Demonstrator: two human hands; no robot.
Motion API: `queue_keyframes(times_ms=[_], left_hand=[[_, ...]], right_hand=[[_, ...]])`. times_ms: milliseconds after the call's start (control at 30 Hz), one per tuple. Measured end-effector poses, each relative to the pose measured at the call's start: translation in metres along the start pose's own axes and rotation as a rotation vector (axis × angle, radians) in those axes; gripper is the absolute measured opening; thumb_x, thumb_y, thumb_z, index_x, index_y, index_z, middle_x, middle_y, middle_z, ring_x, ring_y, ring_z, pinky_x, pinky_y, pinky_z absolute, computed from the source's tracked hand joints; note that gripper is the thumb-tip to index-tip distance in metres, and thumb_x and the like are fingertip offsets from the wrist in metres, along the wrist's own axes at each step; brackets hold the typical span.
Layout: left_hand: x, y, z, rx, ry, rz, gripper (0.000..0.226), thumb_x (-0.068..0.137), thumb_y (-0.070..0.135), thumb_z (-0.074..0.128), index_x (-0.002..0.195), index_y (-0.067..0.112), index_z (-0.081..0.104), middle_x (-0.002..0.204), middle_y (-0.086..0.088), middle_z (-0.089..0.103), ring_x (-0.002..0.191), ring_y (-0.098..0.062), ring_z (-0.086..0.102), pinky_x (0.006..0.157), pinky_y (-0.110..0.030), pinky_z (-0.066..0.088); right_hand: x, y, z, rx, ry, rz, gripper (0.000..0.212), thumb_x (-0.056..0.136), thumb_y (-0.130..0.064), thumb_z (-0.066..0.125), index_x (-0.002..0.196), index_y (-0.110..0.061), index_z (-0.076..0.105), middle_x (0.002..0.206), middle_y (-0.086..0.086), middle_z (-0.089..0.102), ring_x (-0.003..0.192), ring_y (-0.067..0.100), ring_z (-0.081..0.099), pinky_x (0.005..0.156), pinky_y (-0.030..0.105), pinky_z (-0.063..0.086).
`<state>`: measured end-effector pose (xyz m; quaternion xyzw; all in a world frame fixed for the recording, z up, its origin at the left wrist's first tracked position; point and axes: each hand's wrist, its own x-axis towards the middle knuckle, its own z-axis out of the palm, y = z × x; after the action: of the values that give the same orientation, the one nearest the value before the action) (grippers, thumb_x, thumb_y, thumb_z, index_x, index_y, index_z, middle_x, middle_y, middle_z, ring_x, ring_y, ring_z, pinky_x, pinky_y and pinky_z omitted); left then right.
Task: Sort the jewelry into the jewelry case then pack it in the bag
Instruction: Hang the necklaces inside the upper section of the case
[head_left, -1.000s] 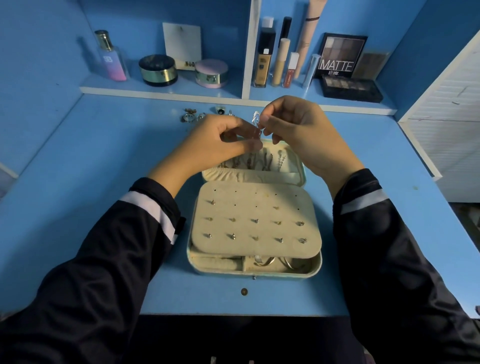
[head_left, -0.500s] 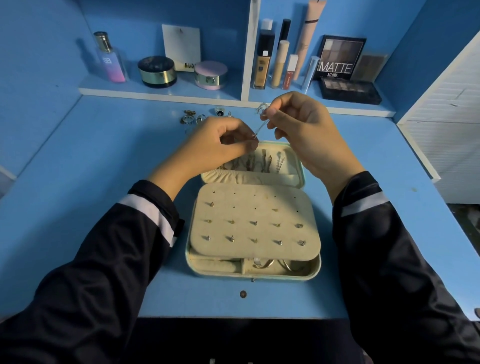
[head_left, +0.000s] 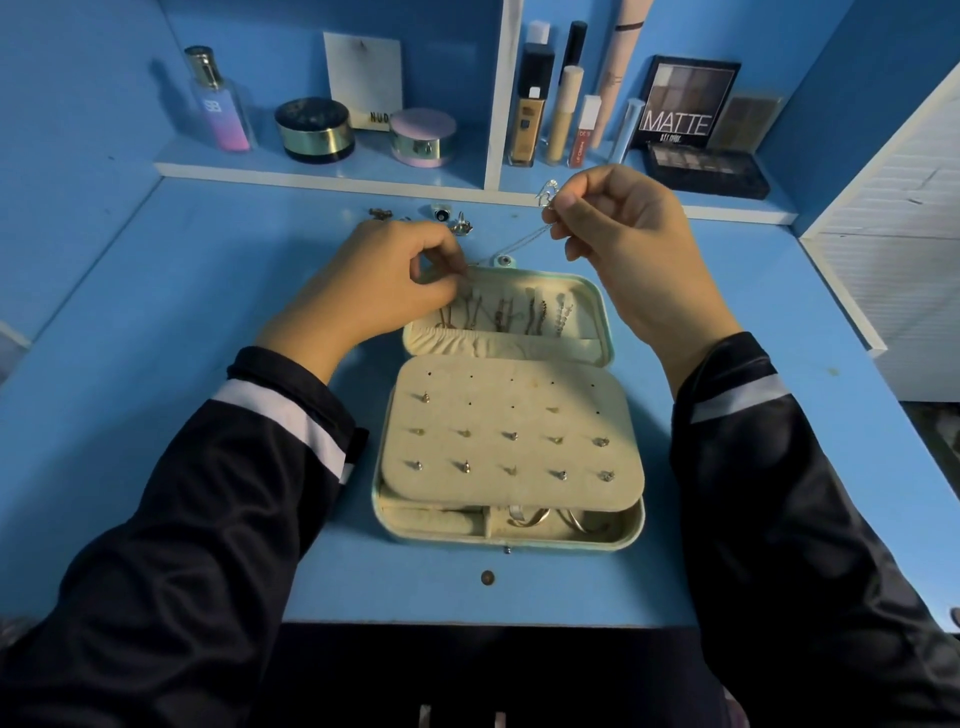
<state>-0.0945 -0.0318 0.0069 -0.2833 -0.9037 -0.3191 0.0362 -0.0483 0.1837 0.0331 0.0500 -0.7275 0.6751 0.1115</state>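
A pale green jewelry case (head_left: 623, 538) lies open on the blue desk. Its cream stud panel (head_left: 511, 431) carries several small earrings, and several chains hang in the lid (head_left: 592, 312). Rings lie in the front compartments. A thin silver necklace (head_left: 524, 241) with a pendant stretches between my hands above the lid. My left hand (head_left: 384, 280) pinches one end at the lid's left side. My right hand (head_left: 628, 234) pinches the other end, near the pendant, higher and to the right. Loose jewelry (head_left: 452, 221) lies on the desk behind my left hand. No bag is in view.
A shelf (head_left: 322, 174) at the back holds a perfume bottle (head_left: 218, 104), two round jars, several makeup tubes and eyeshadow palettes (head_left: 691, 104). A small brown dot (head_left: 487, 577) sits on the desk in front of the case. A white slatted surface (head_left: 904, 208) borders the desk's right side.
My hands have drawn apart, pulling the necklace out straight. The left hand dropped toward the lid's left side, and the right hand rose to the right.
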Motion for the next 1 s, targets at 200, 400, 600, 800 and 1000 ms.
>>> queue_keyframes(times_ms=[200,400,600,800,1000], left_hand=[[-0.002,-0.002,-0.005,-0.038,0.039,-0.011,0.007,0.087,0.021,0.069,0.09,0.027,0.067,0.084,0.018,0.063,0.069,-0.014,0.053,0.065,-0.013,0.04],[-0.004,0.014,-0.006,-0.359,-0.088,0.021,0.013,0.084,0.018,0.076,0.086,0.029,0.069,0.081,0.013,0.068,0.071,0.001,0.053,0.069,-0.013,0.044],[-0.003,0.011,-0.005,-0.376,-0.109,-0.012,0.016,0.084,0.016,0.075,0.087,0.031,0.069,0.085,0.011,0.07,0.077,-0.005,0.059,0.078,-0.024,0.05],[-0.003,0.012,-0.005,-0.219,-0.165,-0.025,0.016,0.084,0.012,0.075,0.092,0.026,0.074,0.086,0.019,0.069,0.067,0.014,0.058,0.066,-0.002,0.04],[-0.004,0.011,-0.009,-0.215,-0.149,-0.066,0.019,0.083,0.011,0.076,0.1,0.02,0.075,0.086,0.016,0.069,0.063,0.015,0.056,0.063,-0.001,0.038]], right_hand=[[-0.001,0.0,-0.003,-0.028,0.005,0.004,0.009,0.096,-0.005,0.056,0.088,-0.007,0.058,0.076,0.0,0.066,0.069,0.009,0.059,0.062,0.021,0.046],[-0.001,0.0,-0.002,-0.045,-0.01,0.015,0.009,0.096,-0.005,0.057,0.088,-0.008,0.058,0.076,0.001,0.066,0.069,0.009,0.06,0.062,0.021,0.047],[-0.001,0.003,0.004,-0.017,-0.07,0.032,0.008,0.094,-0.003,0.058,0.088,-0.008,0.057,0.076,0.002,0.068,0.07,0.011,0.062,0.062,0.021,0.048],[-0.003,0.003,0.008,0.014,-0.205,0.045,0.009,0.092,0.001,0.06,0.089,-0.008,0.059,0.077,0.001,0.068,0.071,0.013,0.063,0.064,0.022,0.049],[-0.004,0.005,0.01,-0.089,-0.291,0.069,0.011,0.09,0.004,0.061,0.089,-0.007,0.063,0.081,0.006,0.068,0.073,0.012,0.064,0.067,0.022,0.051]])
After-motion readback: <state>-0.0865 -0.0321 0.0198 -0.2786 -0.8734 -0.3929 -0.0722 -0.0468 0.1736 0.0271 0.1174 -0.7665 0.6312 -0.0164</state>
